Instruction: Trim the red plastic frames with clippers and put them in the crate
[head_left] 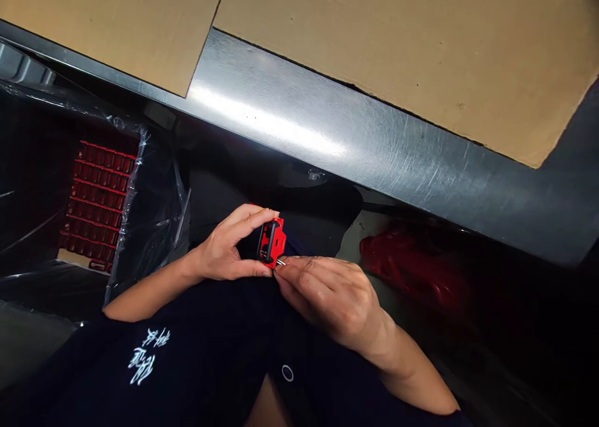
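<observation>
Between the thumb and fingers of my left hand [229, 243] is a small red plastic part [279, 242] with a black frame on its left face. My right hand [334, 293] is closed in a pinch around a thin metal pin [281, 262]. The pin's bare end meets the lower corner of the red part; whether it is inserted or only touching, I cannot tell. Both hands are held above my lap, below the table edge. The fingertips of my right hand hide the rest of the pin.
A metal table [281, 115] with cardboard sheets [397, 46] runs across the top. At left, a box lined with clear plastic [154, 208] holds rows of similar red parts [96, 196]. A red plastic bag [412, 265] lies under the table at right.
</observation>
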`<action>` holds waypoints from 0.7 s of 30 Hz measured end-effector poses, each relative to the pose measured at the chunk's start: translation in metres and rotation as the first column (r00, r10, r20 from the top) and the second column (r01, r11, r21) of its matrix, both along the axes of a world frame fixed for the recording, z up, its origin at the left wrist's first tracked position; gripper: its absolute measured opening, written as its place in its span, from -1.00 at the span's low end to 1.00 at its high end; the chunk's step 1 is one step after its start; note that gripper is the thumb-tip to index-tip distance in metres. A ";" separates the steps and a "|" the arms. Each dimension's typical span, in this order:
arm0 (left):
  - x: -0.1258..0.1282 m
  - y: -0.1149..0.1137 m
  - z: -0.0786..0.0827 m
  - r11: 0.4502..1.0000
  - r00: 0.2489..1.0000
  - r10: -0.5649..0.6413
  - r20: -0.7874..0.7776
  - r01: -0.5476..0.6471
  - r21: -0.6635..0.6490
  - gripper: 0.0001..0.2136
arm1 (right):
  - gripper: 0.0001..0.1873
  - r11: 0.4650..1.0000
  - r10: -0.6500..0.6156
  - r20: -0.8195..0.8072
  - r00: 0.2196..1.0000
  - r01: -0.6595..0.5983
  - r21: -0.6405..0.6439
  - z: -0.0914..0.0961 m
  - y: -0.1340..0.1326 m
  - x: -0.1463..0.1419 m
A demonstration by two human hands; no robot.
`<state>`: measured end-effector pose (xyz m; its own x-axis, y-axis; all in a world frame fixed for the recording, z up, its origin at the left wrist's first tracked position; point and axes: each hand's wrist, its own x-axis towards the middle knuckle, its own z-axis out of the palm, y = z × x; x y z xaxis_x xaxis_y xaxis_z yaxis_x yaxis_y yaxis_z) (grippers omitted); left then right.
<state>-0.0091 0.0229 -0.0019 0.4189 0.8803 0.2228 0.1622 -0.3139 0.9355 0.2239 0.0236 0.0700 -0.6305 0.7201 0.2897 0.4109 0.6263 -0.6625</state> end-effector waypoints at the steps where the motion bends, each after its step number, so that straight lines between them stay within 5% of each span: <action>1: 0.000 -0.001 -0.002 1.000 1.000 0.006 0.015 -0.006 -0.005 -0.08 | -0.91 1.000 -0.009 -0.009 1.000 0.009 -0.001 -0.001 0.000 -0.001; 5: 0.001 -0.005 -0.010 0.994 0.978 0.044 0.202 -0.023 -0.106 -0.07 | -0.85 0.996 -0.075 -0.074 0.994 0.071 -0.057 -0.002 0.001 0.001; 9: 0.002 -0.006 -0.007 0.958 0.900 0.130 0.416 -0.005 -0.288 -0.16 | -0.74 0.954 -0.301 -0.077 0.950 0.299 -0.032 -0.007 0.009 0.015; 15: 0.001 -0.011 0.003 0.900 0.856 0.239 0.459 -0.019 -0.435 -0.24 | -0.62 0.658 -0.747 -0.094 0.659 0.752 0.042 -0.039 0.061 0.055; 21: -0.001 -0.011 0.000 0.931 0.875 0.219 0.432 -0.055 -0.361 -0.27 | -0.63 0.575 -0.813 0.004 0.582 0.803 0.159 -0.079 0.124 0.083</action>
<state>-0.0097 0.0115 -0.0023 0.2106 0.9764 0.0473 -0.2915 0.0165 0.9564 0.3069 0.1477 -0.0089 0.1734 0.9009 0.3979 0.8286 0.0850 -0.5534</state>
